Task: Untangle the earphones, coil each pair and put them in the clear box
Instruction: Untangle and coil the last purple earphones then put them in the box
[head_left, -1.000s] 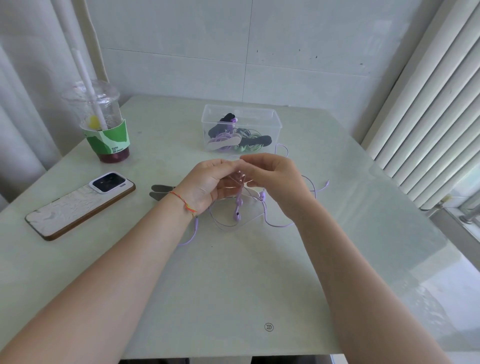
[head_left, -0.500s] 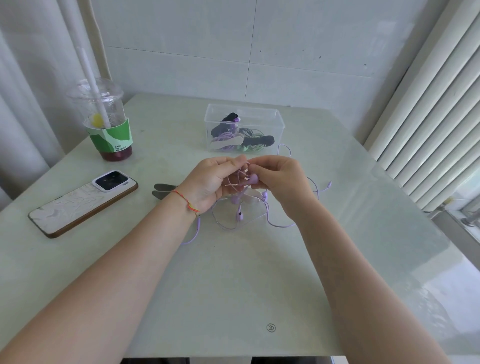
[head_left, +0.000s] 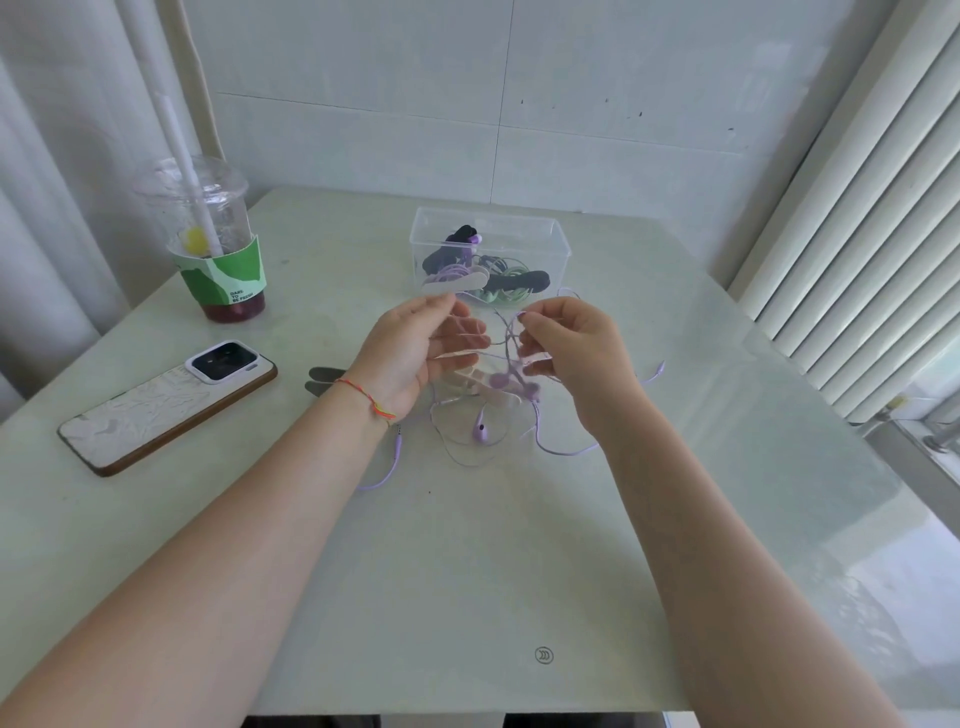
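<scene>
A tangle of purple earphones (head_left: 480, 431) lies on the pale table, part of it lifted between my hands. My left hand (head_left: 415, 348) is raised with its fingers curled loosely; a thin cable runs across its fingertips. My right hand (head_left: 566, 343) pinches the cable near its thumb, and the earbuds hang below it. The clear box (head_left: 491, 254) stands just behind my hands and holds coiled purple and green earphones with dark ties. The plug end (head_left: 397, 441) trails under my left wrist.
An iced drink cup with a straw (head_left: 215, 244) stands at the back left. A phone (head_left: 166, 405) lies face down on the left. Two dark ties (head_left: 324, 382) lie beside my left wrist. A wall is behind, blinds on the right.
My hands were together over the tangle; now they have drawn apart and risen, stretching the purple cable between them. The earbuds hang lower.
</scene>
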